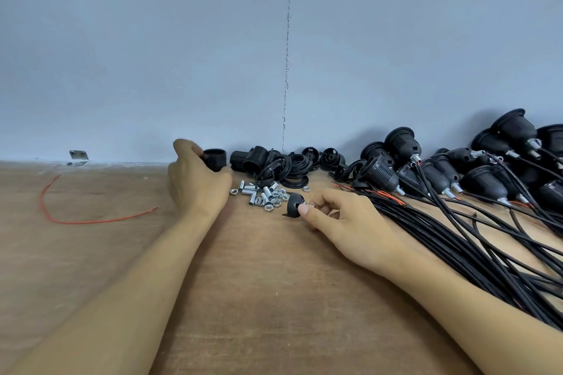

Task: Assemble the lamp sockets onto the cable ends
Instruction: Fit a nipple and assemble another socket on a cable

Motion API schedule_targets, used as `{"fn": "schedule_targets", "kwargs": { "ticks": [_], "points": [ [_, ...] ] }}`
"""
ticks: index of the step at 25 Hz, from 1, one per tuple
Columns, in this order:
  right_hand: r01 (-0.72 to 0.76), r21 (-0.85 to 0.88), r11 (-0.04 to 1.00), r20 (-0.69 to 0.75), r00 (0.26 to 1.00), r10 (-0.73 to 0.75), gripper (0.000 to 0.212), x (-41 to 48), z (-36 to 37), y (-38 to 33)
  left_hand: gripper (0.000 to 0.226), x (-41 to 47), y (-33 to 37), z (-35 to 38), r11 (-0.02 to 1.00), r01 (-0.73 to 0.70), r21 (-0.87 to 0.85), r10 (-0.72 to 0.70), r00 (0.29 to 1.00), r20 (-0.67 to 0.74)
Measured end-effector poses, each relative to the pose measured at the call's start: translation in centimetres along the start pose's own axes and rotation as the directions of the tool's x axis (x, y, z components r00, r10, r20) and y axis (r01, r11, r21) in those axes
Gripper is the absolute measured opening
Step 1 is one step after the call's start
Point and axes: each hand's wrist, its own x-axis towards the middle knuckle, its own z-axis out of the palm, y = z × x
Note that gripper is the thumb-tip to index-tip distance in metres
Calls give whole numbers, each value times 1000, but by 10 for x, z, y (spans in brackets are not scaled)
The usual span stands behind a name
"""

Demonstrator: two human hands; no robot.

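Head view: the counter (259, 283) is a wooden surface whose far edge meets a pale blue wall (182, 39)

1. Left grip (198, 183): positioned at the far edge of the counter, left of centre. Its fingers are curled round a black socket body (215, 158), which lies on its side with the open end facing right. The socket body is just beside the pile of loose socket parts (274, 164).

2. Right grip (341, 216): positioned near the centre of the counter, closer to the person than the left grip. Thumb and forefinger pinch a black socket cap (295, 203), which is tilted, its lower rim at the counter surface. Whether a metal piece sits in the cap cannot be told.

3. Metal hardware (265, 195): a small heap of threaded tubes and nuts lies between the two grips, just beside the socket cap and in front of the loose socket parts.

4. Assembled sockets (426, 167): a row of black sockets already fitted to cable ends lies along the far edge toward the far right corner, some leaning on the wall.

5. Black cables (457, 231): the bundle runs from the assembled sockets toward the right edge and passes under the right forearm.

6. Red wire (76, 221): a loose curved length lies on the left part of the counter, well apart from the left grip.

7. Metal bracket (78, 158): it sits at the far edge, near the far left corner
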Motion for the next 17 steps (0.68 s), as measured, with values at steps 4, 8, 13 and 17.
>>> {"fn": "schedule_targets", "kwargs": {
  "ticks": [4,8,13,17],
  "points": [
    [-24,58,998,-18,1000,25,18,1,0,1,56,-16,25,-6,963,-243,-118,241,970,-30],
    [-43,166,985,-106,993,61,17,0,-2,-1,48,-53,47,-8,878,-421,-229,468,855,224],
    [-59,266,962,-184,977,111,15,0,-5,-1,44,-70,52,-13,881,-250,-401,394,856,334],
    [-71,277,958,-184,975,125,23,0,-5,-2,46,-82,34,-14,916,-117,-383,301,832,466]
  ]
}}
